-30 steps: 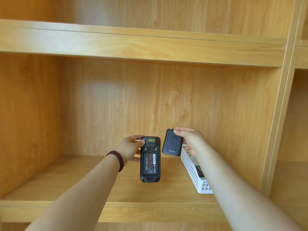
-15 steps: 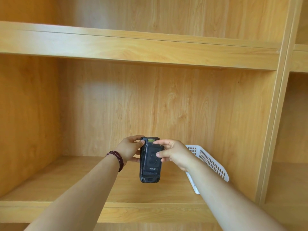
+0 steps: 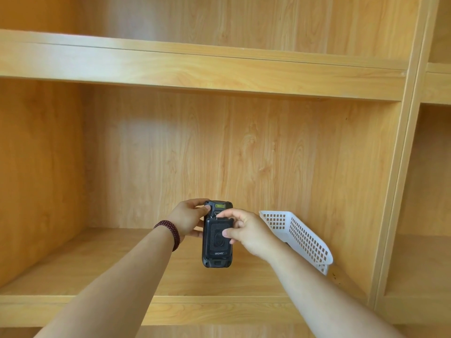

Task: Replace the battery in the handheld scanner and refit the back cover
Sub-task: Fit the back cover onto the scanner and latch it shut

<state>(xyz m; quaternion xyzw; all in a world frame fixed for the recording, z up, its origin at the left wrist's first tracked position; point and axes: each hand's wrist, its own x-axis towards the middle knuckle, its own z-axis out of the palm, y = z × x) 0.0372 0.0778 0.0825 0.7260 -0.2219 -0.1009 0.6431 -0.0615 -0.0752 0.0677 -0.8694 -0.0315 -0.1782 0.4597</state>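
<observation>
1. Two hands meet on one handheld scanner, held upright in the air above the wooden shelf, back face toward the camera.
2. At its left edge the left hand grips the scanner's upper body, thumb curled onto the top corner.
3. From the right, the right hand pinches the back cover: its fingers press along the cover's top edge and the thumb lies on the middle of the panel.
4. That cover sits over the battery bay; whether its latch has caught cannot be told.
5. Likely handling: the scanner looks rigid, ribbed and fairly dense, so a side grip should hold without slipping.
6. By contrast the cover is probably thin, light plastic with small tabs, so pressing evenly near the edges seems safer than pushing hard in the centre.
7. Just right of the right hand's fingers, a white basket leans tilted against the shelf wall.
</observation>
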